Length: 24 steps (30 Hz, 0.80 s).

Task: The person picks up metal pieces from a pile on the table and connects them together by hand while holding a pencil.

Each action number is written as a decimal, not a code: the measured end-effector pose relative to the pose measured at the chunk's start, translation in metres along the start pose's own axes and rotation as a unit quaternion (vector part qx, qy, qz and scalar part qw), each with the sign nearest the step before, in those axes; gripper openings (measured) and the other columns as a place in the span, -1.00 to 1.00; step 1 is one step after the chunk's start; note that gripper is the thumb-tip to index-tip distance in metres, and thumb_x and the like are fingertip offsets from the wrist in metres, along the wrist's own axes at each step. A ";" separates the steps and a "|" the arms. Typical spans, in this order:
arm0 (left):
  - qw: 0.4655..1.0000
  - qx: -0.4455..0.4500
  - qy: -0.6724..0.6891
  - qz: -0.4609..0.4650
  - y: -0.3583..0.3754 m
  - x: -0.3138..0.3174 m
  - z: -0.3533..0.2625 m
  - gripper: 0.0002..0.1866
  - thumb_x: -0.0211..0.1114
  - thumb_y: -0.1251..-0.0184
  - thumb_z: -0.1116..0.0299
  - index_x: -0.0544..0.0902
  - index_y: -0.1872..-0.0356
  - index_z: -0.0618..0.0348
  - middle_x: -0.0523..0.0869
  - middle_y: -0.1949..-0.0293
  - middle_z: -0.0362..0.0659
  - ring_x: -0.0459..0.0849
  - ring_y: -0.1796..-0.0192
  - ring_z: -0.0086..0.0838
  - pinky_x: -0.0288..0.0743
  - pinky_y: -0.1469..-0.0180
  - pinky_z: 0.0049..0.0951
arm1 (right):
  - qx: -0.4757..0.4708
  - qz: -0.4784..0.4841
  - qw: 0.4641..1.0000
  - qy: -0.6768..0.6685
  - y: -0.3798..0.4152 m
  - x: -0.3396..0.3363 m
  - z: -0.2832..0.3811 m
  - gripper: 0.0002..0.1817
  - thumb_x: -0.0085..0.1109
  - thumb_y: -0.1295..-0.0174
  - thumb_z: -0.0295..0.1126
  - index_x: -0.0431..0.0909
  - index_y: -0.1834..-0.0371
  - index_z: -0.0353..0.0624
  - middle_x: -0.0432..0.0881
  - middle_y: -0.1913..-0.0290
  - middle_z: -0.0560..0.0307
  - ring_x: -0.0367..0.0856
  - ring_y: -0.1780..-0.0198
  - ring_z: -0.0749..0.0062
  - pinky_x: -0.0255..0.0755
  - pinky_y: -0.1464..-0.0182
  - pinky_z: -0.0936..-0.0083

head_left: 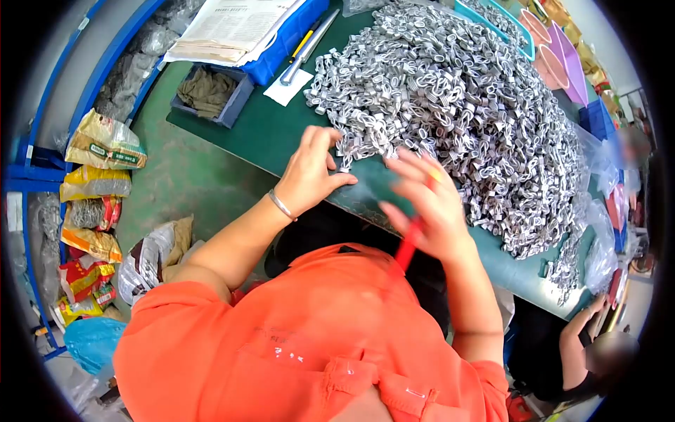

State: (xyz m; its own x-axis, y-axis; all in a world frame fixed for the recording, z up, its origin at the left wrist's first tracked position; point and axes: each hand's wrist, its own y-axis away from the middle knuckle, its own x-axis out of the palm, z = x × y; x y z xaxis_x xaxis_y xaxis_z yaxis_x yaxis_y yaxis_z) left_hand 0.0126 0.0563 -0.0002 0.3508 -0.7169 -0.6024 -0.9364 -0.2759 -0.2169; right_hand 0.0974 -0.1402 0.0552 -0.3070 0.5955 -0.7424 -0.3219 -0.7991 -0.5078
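Observation:
A large heap of small grey metal loops [450,105] covers much of the green table [264,141]. My left hand [309,169], with a silver bangle at the wrist, is at the heap's near left edge. Its fingers are curled over a few loops and its thumb is apart from them. To the right, my right hand [425,200] hovers over the table's front edge, fingers spread and partly blurred. A thin red tool [408,246] shows against the palm of that hand, pointing down toward the orange shirt.
A dark bin with a cloth [228,116], a blue tray with papers [288,39] and pens lie at the upper left. Plastic baskets [576,67] stand at the upper right. Sacks [105,144] line the left. Another person's arm [573,344] is at the lower right.

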 end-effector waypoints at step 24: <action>0.978 0.205 0.026 0.024 -0.013 0.035 -0.025 -0.70 0.42 0.17 0.46 0.57 0.33 0.21 0.49 0.30 -0.13 0.55 0.33 -0.30 0.46 0.29 -0.44 | 0.100 -0.132 0.986 -0.015 0.086 -0.015 -0.041 -0.78 0.22 0.17 -0.73 0.47 0.46 -0.22 0.60 0.37 0.06 0.58 0.27 0.20 0.46 0.20 0.40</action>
State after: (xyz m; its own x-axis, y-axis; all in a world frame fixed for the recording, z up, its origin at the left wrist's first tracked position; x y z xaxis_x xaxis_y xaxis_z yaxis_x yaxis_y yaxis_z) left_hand 0.0378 0.0186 0.0006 0.2968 -0.7576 -0.5813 -0.8736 0.0304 -0.4857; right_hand 0.1109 -0.2211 0.0055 -0.2143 0.7853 -0.5808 -0.5641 -0.5850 -0.5827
